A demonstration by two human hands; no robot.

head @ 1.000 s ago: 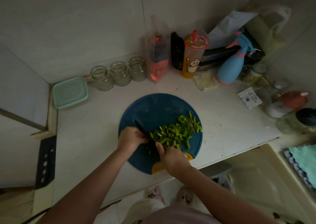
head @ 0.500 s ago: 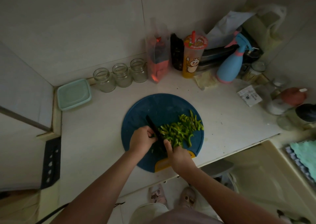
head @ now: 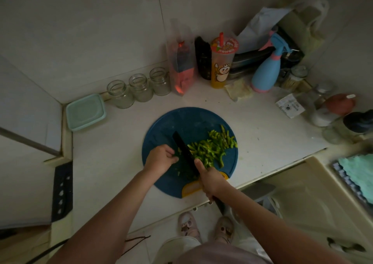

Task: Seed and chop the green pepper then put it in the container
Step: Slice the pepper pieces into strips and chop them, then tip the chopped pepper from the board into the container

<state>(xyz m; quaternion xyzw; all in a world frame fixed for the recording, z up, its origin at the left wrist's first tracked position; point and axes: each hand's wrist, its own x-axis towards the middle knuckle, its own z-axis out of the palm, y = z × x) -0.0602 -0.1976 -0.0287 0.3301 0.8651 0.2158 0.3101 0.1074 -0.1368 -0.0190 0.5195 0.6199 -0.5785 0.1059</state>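
Note:
A pile of chopped green pepper strips [head: 212,146] lies on the right half of a round blue cutting board [head: 181,122]. My right hand [head: 210,179] grips the handle of a dark knife [head: 184,151], whose blade slants across the board just left of the pile. My left hand [head: 161,158] rests on the board left of the blade, fingers curled; whether it pinches a pepper piece is hidden. A few small green bits lie under the blade. A pale green lidded container [head: 85,111] sits at the counter's far left corner.
Three glass jars [head: 139,87], a clear pouch [head: 181,66], a cartoon cup with straw [head: 222,62] and a blue spray bottle [head: 266,72] line the back wall. Jars and bottles [head: 331,110] crowd the right edge. A sink [head: 302,203] lies lower right.
The knife blade has swung up and to the right, closer against the pepper pile, and my left hand has slid right along with it. The camera view has shifted slightly.

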